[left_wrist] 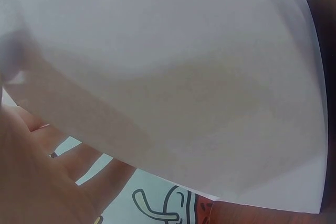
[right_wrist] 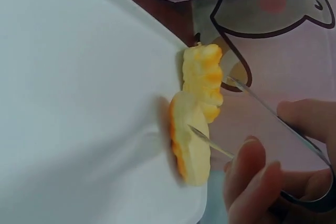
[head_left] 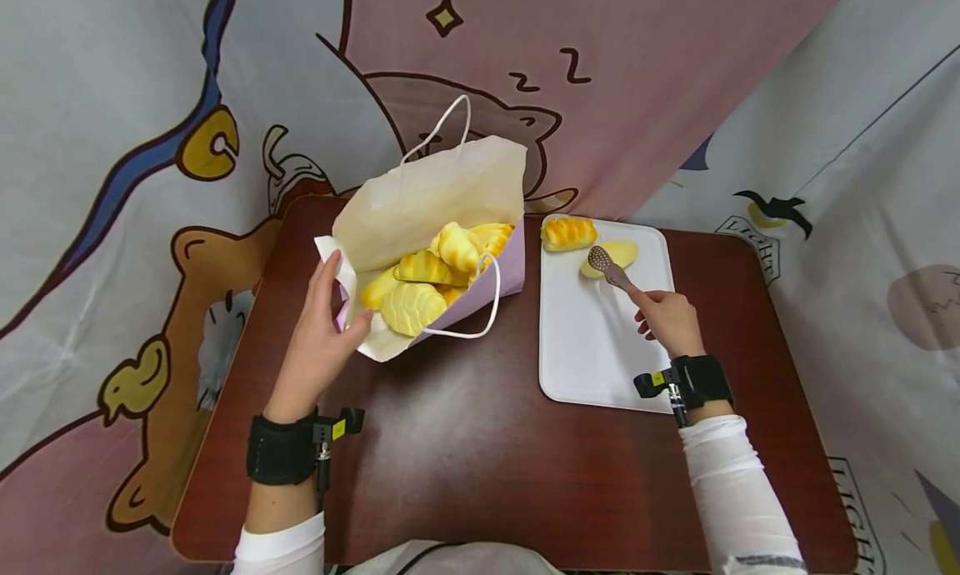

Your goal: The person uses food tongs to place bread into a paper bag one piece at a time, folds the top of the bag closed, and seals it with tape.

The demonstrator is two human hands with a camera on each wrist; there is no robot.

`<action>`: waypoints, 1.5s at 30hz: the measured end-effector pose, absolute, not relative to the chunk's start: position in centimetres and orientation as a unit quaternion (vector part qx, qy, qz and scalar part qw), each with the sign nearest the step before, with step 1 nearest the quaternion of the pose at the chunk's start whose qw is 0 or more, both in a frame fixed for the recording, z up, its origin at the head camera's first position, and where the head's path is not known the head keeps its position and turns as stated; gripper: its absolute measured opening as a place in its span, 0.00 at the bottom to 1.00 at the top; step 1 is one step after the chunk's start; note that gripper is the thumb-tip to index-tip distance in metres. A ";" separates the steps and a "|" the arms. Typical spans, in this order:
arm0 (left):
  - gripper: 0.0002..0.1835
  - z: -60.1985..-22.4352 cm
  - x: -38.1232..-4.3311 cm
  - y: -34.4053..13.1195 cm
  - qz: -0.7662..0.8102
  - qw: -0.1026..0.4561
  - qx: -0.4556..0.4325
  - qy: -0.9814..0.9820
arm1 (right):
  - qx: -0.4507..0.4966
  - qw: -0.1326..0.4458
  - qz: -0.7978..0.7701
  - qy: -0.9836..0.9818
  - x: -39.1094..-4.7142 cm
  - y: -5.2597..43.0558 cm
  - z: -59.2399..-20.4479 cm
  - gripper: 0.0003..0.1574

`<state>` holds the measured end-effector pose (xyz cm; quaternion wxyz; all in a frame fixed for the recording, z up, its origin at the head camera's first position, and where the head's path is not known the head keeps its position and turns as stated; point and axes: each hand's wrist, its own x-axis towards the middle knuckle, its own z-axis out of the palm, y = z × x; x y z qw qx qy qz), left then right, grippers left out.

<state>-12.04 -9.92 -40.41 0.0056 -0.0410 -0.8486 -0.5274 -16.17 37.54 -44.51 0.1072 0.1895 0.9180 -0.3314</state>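
Observation:
My left hand (head_left: 311, 346) holds the left edge of a lilac paper gift bag (head_left: 513, 268), with the thumb on the inside and the fingers behind the paper. The bag lies tipped, mouth towards me, and several yellow bread rolls (head_left: 414, 308) are heaped inside. In my right hand (head_left: 671, 321) are metal tongs (head_left: 617, 276) with a perforated tip. In the right wrist view the tongs' arms stand apart around a pale, flat-looking bread piece (right_wrist: 191, 145) on the white tray (head_left: 588, 350). Beside it lies a ridged, golden bread roll (head_left: 567, 233).
A dark brown table (head_left: 465, 467) carries the bag and tray. The bag's white cord handle (head_left: 491, 308) hangs over its near side. Printed curtains (head_left: 637, 83) close in behind the table and on both sides.

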 end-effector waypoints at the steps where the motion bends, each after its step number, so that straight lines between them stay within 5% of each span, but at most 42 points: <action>1: 0.44 -40.4 -12.0 -9.9 -0.527 0.007 -0.042 -0.849 | 0.189 0.108 -0.324 0.921 -16.2 37.5 -44.6 0.41; 31: 0.44 -40.4 -12.0 -10.0 -0.524 0.005 -0.046 -0.850 | 0.187 0.130 -0.158 0.961 -18.5 36.1 -44.9 0.33; 45: 0.44 -40.4 -12.1 -9.9 -0.525 0.000 -0.041 -0.850 | 0.151 0.038 -0.113 0.981 -18.2 36.8 -46.5 0.26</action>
